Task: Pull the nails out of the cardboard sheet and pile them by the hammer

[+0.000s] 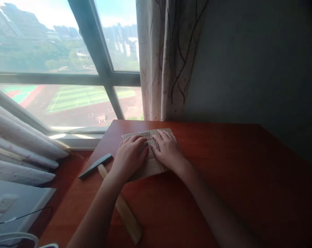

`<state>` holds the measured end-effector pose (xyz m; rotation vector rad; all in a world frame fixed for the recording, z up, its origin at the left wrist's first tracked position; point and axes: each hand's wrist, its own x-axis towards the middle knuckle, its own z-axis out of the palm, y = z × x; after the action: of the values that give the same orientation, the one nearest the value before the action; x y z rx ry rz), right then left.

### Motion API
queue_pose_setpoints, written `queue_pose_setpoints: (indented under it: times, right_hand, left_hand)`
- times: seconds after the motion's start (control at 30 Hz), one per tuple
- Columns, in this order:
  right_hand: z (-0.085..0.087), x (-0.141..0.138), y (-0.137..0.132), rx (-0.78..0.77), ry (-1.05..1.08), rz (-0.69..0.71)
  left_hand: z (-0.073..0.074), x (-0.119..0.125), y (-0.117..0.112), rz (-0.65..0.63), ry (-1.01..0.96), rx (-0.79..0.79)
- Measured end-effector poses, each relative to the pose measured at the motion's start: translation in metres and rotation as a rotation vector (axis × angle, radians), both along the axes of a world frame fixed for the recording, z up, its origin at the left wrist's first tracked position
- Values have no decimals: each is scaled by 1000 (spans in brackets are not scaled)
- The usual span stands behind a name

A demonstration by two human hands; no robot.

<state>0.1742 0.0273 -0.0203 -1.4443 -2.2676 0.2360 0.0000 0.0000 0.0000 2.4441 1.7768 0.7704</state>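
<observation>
Left hand (pixel 131 151): fingers curled over perforated panel (pixel 151 150), grip indeterminable. Right hand (pixel 168 150): fingers spread, apparently steadying it. Hammer (pixel 127 217) lies left, within reach.

The left hand (pixel 129 152) is resting with bent fingers on the left side of the cardboard (pixel 152 167). The right hand (pixel 168 148) is resting on the right side, fingers spread. Both arms (pixel 207 203) are slanting over its near edge.
</observation>
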Motion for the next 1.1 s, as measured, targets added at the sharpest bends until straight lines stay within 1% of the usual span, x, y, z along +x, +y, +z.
queue_pose_setpoints:
  times: [0.1, 0.23, 0.33, 0.43, 0.53, 0.63, 0.7, 0.77, 0.83, 0.9, 1.0, 1.1]
  right_hand:
    - [-5, -3, 0, 6, 2, -3]
    - [-6, -4, 2, 18, 2, 12]
    - [1, -6, 2, 26, -29, 33]
    - [12, -4, 2, 14, -74, 115]
    - [19, 3, 7, -12, -98, 170]
    - [22, 6, 16, -28, -90, 183]
    - [22, 2, 21, -43, -67, 151]
    - [19, -7, 23, -46, -48, 61]
    - [14, -17, 22, -12, -33, -50]
    - [8, -23, 20, 34, -19, -108]
    - [-1, -26, 19, 17, -22, -106]
    - [-4, -26, 20, -66, -55, -81]
  left_hand:
    - [-5, -3, -3, -3, -11, 1]
    - [-5, -9, -2, -13, -50, 2]
    - [-4, -17, 3, -46, -78, 2]
    - [-4, -26, 6, -60, -124, 24]
    - [-8, -31, 5, -58, -211, 47]
    - [-16, -28, 0, -67, -300, 48]
    - [-19, -23, -3, -60, -329, 52]
    - [-21, -19, -5, -46, -336, 57]
    - [-21, -17, -7, -42, -338, 51]
    - [-20, -18, -7, -46, -342, 33]
    - [-17, -22, -3, -27, -348, 18]
    - [-12, -24, 6, 54, -375, 39]
